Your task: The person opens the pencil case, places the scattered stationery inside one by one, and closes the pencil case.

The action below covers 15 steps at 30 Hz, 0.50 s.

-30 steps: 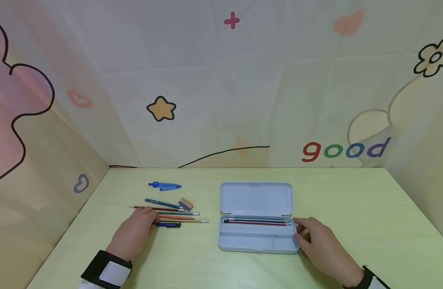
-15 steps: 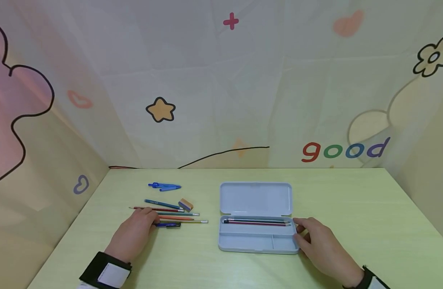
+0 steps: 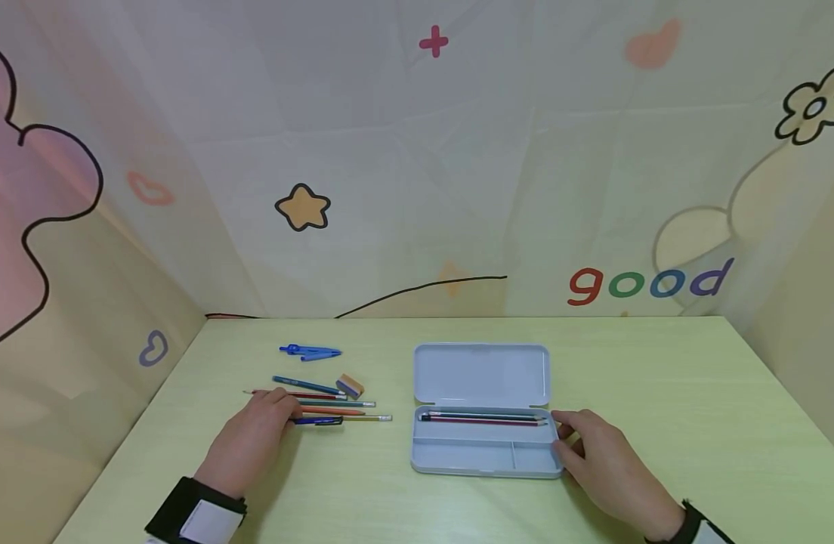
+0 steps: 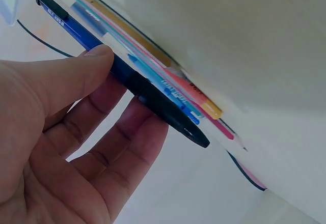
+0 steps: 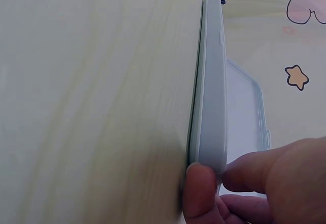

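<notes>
Between thumb and fingertips, my left hand pinches a blue pen with a black clip and black grip, held over the near side of a row of pencils. At its far end, my right hand grips the right edge of an open pale-blue pencil case, thumb and fingers at the corner. Two dark pencils lie in the case's long back compartment; its front compartments hold nothing visible. Beside the left hand lie a red pencil, a green pencil, an orange pencil and a yellow pencil.
Behind the pencils are a blue-barrelled pencil or pen and an orange-and-purple eraser. Farther back lies a blue compass. The case's raised lid leans back. A printed cloth hangs behind the table.
The blue pen has risen slightly and now overlaps the yellow pencil in the head view. The left hand has barely shifted; the right hand and case stay put.
</notes>
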Available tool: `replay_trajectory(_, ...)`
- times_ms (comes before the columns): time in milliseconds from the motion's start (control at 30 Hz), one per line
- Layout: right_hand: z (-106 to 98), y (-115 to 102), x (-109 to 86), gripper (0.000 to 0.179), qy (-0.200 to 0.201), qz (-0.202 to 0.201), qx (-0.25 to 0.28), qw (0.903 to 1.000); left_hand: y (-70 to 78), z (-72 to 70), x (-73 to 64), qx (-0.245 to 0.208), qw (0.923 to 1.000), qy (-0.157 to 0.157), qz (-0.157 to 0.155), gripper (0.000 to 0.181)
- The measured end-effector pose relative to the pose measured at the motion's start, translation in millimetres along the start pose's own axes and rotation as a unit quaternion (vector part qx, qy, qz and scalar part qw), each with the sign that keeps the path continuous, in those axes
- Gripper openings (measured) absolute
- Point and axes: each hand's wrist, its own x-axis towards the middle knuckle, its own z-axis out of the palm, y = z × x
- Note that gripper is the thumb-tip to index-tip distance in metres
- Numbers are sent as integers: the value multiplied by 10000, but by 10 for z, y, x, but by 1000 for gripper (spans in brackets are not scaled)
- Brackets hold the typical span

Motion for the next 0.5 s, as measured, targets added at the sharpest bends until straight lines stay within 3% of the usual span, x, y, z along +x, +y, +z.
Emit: replay_trajectory(500,-5,-10,-9,45,20,-29,-18,10000,164,-113,-4,104,9980,521,350,15)
